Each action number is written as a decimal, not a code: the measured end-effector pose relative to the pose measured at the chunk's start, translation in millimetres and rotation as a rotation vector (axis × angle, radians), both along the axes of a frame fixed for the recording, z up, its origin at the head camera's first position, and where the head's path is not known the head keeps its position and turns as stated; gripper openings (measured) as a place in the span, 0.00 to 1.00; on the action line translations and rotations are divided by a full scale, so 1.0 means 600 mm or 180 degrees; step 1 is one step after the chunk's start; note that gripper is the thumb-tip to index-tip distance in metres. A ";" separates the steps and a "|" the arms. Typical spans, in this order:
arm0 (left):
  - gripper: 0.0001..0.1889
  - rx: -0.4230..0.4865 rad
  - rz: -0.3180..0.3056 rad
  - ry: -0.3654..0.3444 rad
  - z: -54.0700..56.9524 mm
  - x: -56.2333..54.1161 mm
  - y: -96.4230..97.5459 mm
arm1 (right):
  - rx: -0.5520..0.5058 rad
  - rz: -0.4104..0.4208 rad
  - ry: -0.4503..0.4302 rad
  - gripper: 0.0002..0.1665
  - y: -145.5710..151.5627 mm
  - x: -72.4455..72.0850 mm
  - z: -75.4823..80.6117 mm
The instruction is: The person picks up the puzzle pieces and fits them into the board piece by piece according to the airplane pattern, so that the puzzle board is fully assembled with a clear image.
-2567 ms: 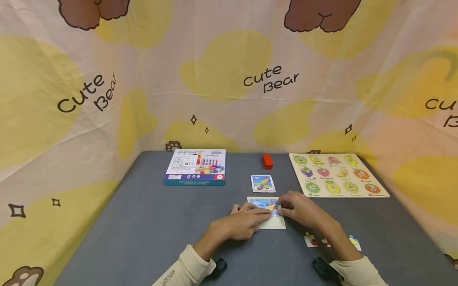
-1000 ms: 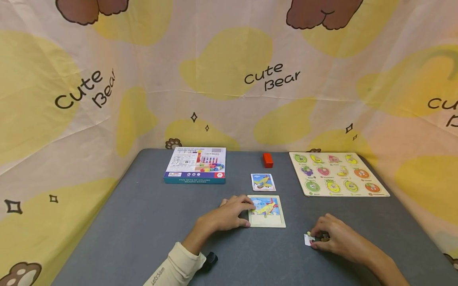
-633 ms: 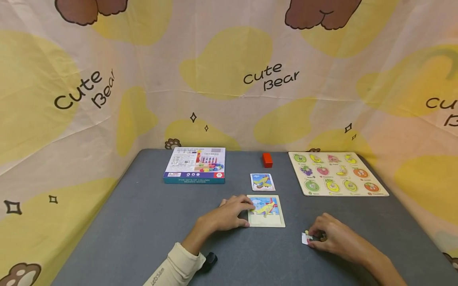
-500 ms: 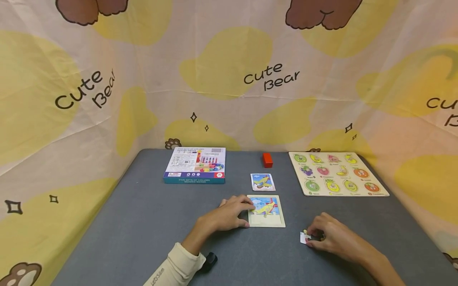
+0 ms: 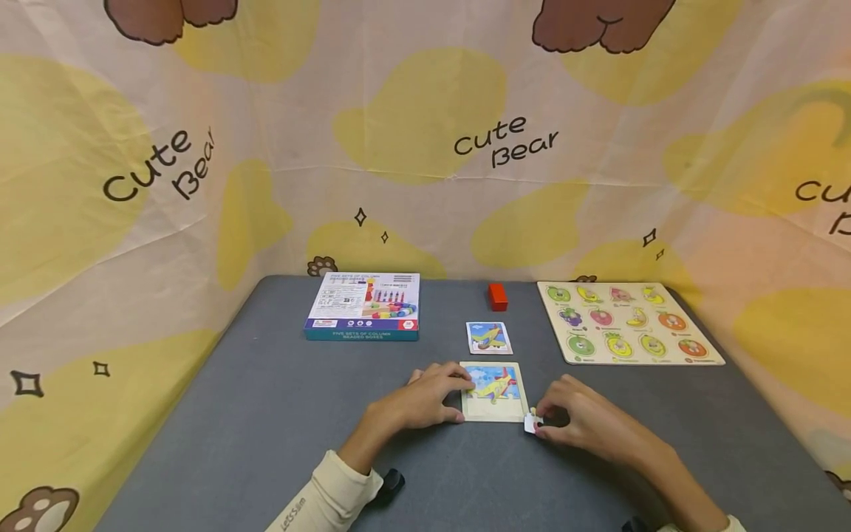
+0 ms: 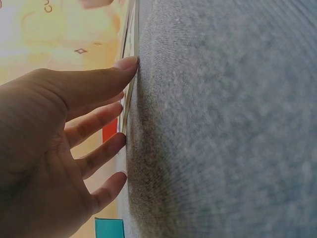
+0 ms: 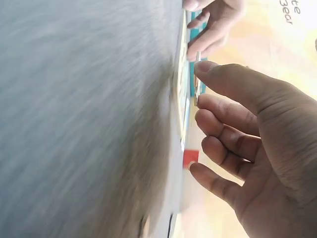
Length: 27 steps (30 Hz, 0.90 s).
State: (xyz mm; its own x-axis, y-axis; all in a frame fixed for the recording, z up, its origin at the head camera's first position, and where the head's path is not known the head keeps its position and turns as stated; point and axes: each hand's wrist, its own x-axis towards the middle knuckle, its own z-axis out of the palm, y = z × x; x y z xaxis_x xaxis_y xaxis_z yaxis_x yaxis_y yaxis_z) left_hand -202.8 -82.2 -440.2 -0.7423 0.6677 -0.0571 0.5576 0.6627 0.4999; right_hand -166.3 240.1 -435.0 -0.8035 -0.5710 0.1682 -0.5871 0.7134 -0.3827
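Observation:
A shallow cream puzzle tray (image 5: 501, 412) lies mid-table, its upper part filled with pieces showing a yellow plane (image 5: 493, 386); its lower strip is bare. At its left side rests my left hand (image 5: 428, 397), thumb by the near corner and fingertips over the left rim. In the left wrist view this hand (image 6: 49, 124) has its fingers extended against the tray's edge. My right hand (image 5: 585, 420) pinches a small puzzle piece (image 5: 530, 423) between thumb and index finger at the tray's near right corner. The right wrist view shows that piece (image 7: 197, 84) edge-on.
Behind the tray lies a picture card (image 5: 488, 338) with a yellow plane, and beyond it a red block (image 5: 497, 297). A boxed bead set (image 5: 362, 307) is at the back left. A fruit puzzle board (image 5: 628, 324) occupies the right rear.
My left hand drew back to the tray's left edge. My right hand went right to the loose pieces, took hold of a puzzle piece, and carried it left to the tray.

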 end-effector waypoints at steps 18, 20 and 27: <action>0.27 -0.0035 0.0053 0.0058 -0.001 -0.001 0.002 | 0.0024 0.0198 -0.0102 0.08 -0.099 -0.050 -0.006; 0.27 -0.0034 0.0051 0.0043 -0.001 -0.001 0.002 | 0.0009 0.0219 -0.0107 0.08 -0.105 -0.053 -0.008; 0.28 -0.0030 0.0060 0.0023 -0.002 -0.001 0.002 | -0.0003 0.0235 -0.0175 0.08 -0.122 -0.063 -0.011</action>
